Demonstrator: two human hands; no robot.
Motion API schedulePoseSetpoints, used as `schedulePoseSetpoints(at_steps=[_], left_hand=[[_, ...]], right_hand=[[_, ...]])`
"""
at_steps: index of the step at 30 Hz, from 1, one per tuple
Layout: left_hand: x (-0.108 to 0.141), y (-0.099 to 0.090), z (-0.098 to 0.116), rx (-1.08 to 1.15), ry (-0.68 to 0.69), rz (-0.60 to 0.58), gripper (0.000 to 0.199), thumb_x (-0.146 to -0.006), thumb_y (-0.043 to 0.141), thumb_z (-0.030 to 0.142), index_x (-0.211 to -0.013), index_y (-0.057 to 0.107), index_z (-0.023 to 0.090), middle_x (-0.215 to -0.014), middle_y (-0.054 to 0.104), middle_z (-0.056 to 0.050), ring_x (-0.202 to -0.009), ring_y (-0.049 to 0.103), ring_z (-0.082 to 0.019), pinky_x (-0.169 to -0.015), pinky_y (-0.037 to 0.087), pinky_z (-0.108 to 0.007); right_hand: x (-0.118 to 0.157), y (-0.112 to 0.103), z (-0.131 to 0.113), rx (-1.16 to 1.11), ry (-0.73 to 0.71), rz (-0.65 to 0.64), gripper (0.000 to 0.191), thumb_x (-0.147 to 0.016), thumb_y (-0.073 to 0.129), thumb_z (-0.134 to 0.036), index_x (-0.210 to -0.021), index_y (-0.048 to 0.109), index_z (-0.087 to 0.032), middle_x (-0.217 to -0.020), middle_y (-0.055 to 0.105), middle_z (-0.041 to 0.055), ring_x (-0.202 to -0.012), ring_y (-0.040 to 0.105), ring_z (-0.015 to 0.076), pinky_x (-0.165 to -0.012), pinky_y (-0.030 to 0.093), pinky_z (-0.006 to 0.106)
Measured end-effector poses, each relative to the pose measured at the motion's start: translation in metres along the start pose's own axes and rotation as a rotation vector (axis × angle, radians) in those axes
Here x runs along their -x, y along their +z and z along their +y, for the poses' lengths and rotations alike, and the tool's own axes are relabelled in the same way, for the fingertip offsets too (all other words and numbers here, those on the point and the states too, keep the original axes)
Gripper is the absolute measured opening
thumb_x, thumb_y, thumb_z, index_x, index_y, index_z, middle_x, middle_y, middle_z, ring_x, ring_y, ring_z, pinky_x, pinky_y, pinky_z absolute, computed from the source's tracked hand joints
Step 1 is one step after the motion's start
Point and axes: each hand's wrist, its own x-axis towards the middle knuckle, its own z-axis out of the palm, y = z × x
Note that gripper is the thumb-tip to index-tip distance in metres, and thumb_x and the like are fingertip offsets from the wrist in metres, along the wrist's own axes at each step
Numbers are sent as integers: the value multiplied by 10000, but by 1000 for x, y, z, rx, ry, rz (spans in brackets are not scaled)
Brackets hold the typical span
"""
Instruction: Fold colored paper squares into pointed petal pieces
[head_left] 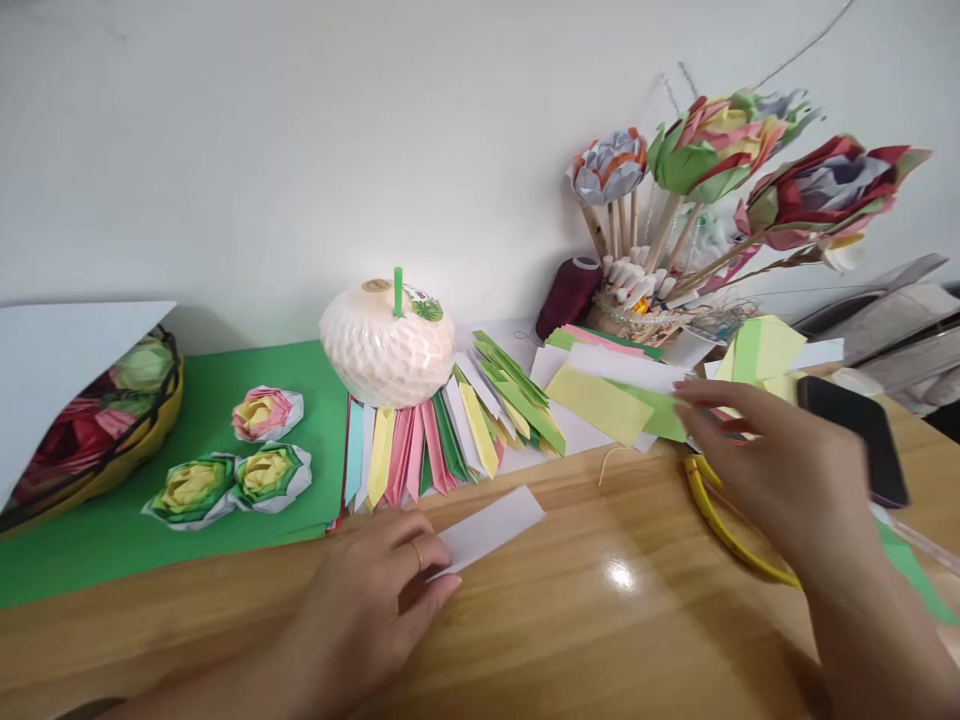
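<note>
My left hand (382, 590) holds the near end of a white paper strip (491, 530) between thumb and fingers, low over the wooden table. At the right, my right hand (772, 470) has its fingertips closed on the end of another white strip (626, 368), above a pile of loose paper. A yellow-green strip (604, 402) lies just under it. Folded paper pieces (424, 450) in pink, yellow, green and white fan out in a row beyond my left hand. Three small paper flowers (266, 413) sit on green sheets at the left.
A white textured coconut-like object (388, 345) with a green straw stands behind the folded pieces. Paper flowers on sticks (716, 145) rise at the back right beside a maroon thread spool (568, 297). A black phone (855, 440), a yellow ring-shaped handle (735, 545) and a basket (142, 440) are around.
</note>
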Motion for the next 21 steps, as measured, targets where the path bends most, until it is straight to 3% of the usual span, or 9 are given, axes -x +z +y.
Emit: schedulePoseSetpoints(at_steps=[2, 4, 5, 8, 10, 14, 18, 21], left_hand=[[-1, -1, 1, -2, 19, 5, 186, -879, 499, 208, -714, 583, 187, -728, 584, 6, -667, 549, -148, -621, 376, -259], [-2, -2, 1, -3, 36, 11, 188, -878, 505, 196, -716, 600, 183, -732, 596, 4, -666, 559, -143, -621, 385, -256], [-3, -3, 1, -1, 45, 14, 193, -880, 507, 196, -717, 608, 180, -731, 601, 3, -661, 564, -139, -616, 391, -252], [-5, -4, 2, 15, 70, 28, 215, -889, 521, 218, -710, 634, 180, -712, 614, 4, -639, 576, -130, -596, 407, -241], [-5, -4, 3, 37, 74, 46, 234, -894, 524, 232, -705, 653, 184, -700, 624, 6, -633, 586, -124, -593, 423, -234], [-7, -6, 3, 95, 13, 70, 263, -909, 500, 236, -738, 697, 206, -697, 675, 12, -623, 630, -112, -592, 469, -207], [-11, -8, 2, 79, -75, 43, 264, -897, 494, 259, -760, 716, 221, -719, 721, 13, -633, 671, -135, -595, 504, -217], [-13, -9, 3, 47, -137, 12, 251, -873, 495, 260, -748, 710, 225, -721, 726, 17, -635, 675, -149, -601, 504, -235]], right_hand=[[1, 2, -3, 11, -188, -77, 174, -855, 519, -302, -936, 659, -237, -1029, 674, 62, -912, 627, 282, -707, 495, 400], [5, 1, -15, -157, -322, -120, 145, -867, 536, -273, -956, 640, -225, -1012, 653, 70, -958, 601, 258, -772, 488, 387], [8, 0, -22, -300, -383, -219, 137, -870, 552, -258, -978, 629, -225, -987, 640, 64, -931, 607, 223, -781, 492, 352], [20, 2, -45, -525, -515, -767, 239, -849, 624, -287, -1078, 598, -226, -1060, 608, 63, -890, 614, 170, -729, 499, 264], [28, 6, -53, -538, -492, -913, 135, -874, 586, -247, -1000, 616, -208, -969, 624, 46, -822, 614, 157, -696, 484, 254], [34, 15, -59, -510, -360, -917, 170, -904, 509, -201, -775, 617, -184, -770, 622, 17, -675, 581, 134, -609, 433, 236], [35, 15, -62, -461, -145, -946, 142, -877, 526, -228, -762, 602, -193, -655, 621, -12, -566, 558, 122, -528, 405, 223], [41, 15, -65, -426, -71, -946, 109, -867, 507, -227, -785, 576, -209, -653, 632, -17, -561, 574, 132, -516, 410, 230]])
